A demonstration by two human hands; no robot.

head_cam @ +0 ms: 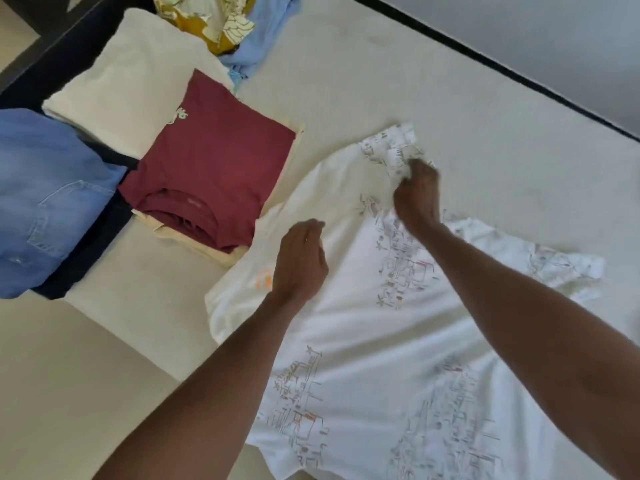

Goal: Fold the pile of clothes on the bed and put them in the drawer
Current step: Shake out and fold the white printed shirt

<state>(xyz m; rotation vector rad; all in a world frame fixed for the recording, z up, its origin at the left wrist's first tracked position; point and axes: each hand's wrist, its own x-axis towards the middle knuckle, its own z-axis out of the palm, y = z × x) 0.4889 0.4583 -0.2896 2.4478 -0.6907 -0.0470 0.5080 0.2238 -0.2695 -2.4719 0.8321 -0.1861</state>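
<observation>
A white printed T-shirt lies spread on the cream bed sheet, right of centre. My right hand pinches a bunched sleeve of it near the shirt's upper edge. My left hand hovers over or rests on the shirt's left side with loosely curled fingers, holding nothing that I can see. To the left sit folded clothes: a maroon T-shirt on a cream garment, a cream folded piece, and blue jeans on a dark navy item.
Unfolded clothes, a yellow patterned piece and a light blue one, lie at the top. The bed's dark edge runs diagonally at the upper right with grey floor beyond. No drawer is in view.
</observation>
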